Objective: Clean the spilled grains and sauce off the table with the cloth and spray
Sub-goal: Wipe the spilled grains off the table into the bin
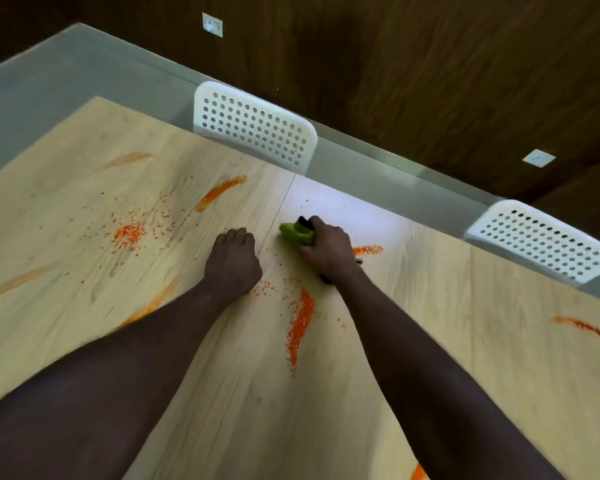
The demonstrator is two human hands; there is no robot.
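My right hand grips a spray bottle with a green head and black trigger, held over the middle of the light wooden table; the bottle's body is mostly hidden under my hand. My left hand is curled into a fist with nothing visible in it, just left of the bottle. Orange grains lie in a pile at the left and in a long streak between my forearms. Orange sauce smears mark the table, one far, one beside my right hand, one at the right. No cloth is in view.
Two white perforated chairs stand at the table's far edge, one at centre and one at the right. Beyond them are a grey floor and a dark wooden wall. More faint sauce streaks mark the table's left side.
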